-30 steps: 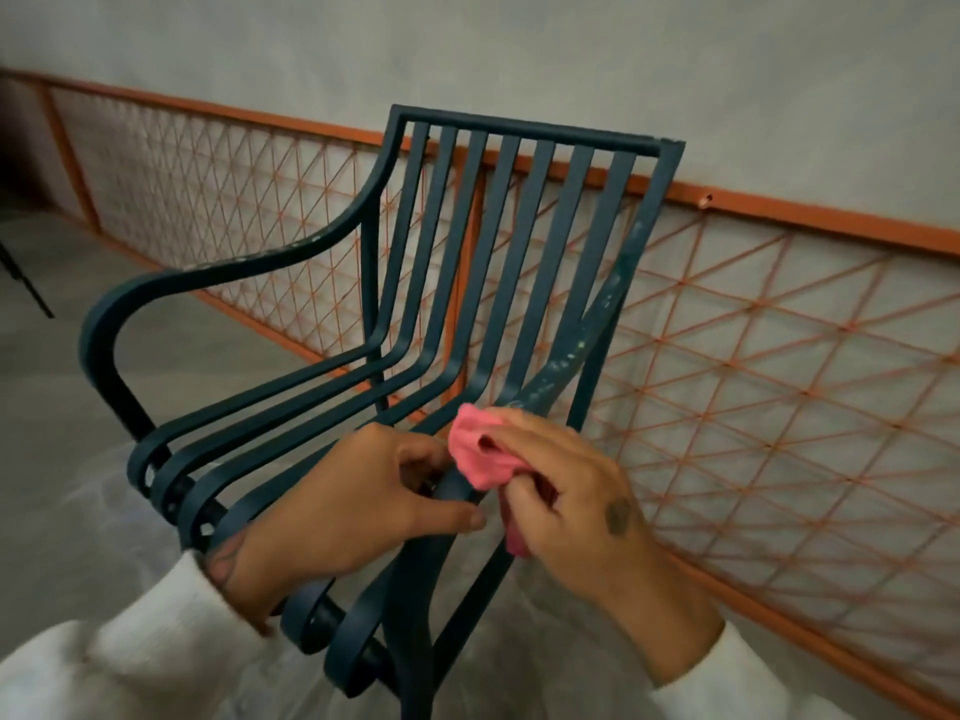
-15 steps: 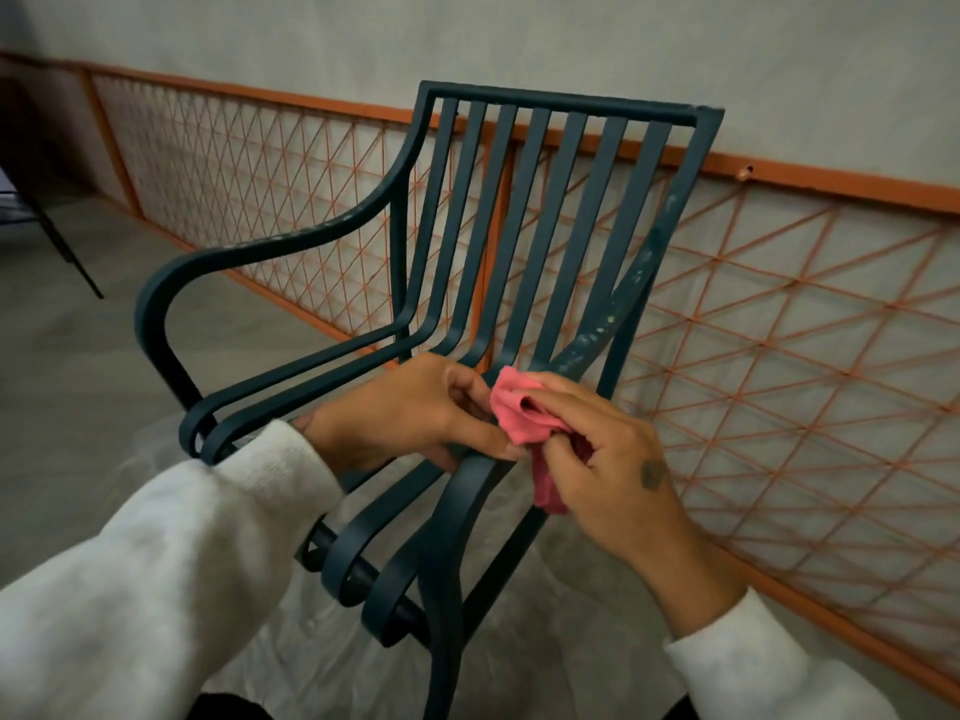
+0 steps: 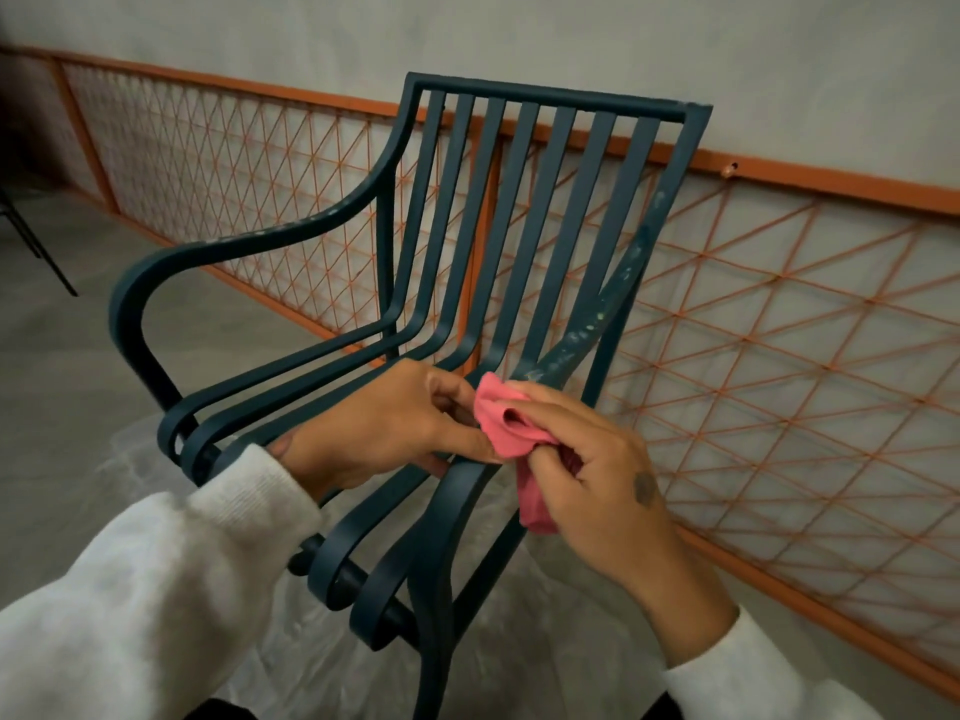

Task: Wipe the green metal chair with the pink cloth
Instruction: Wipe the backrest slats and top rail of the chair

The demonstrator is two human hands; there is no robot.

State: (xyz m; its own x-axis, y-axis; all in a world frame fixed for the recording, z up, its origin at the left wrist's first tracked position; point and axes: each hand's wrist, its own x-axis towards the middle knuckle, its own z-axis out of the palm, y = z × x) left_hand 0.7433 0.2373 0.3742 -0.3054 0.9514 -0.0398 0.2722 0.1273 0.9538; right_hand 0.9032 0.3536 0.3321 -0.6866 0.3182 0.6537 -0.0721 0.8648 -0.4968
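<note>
A gray wall (image 3: 519, 33) and an orange wire fence (image 3: 779, 356) stand behind the green metal chair (image 3: 550, 98). The chair sits on a clear plastic sheet (image 3: 322, 662).

The left hand (image 3: 379, 423) curls around the near armrest (image 3: 587, 335) to steady the chair. The right hand (image 3: 608, 475) pinches the bunched pink cloth (image 3: 506, 426) and presses it on that same armrest, right beside the left thumb.

I think the job has only just started. Pale spots (image 3: 579, 332) dot the armrest above the cloth. The far armrest (image 3: 234, 246) has flecks too. The back bars and seat look like they need wiping next.
</note>
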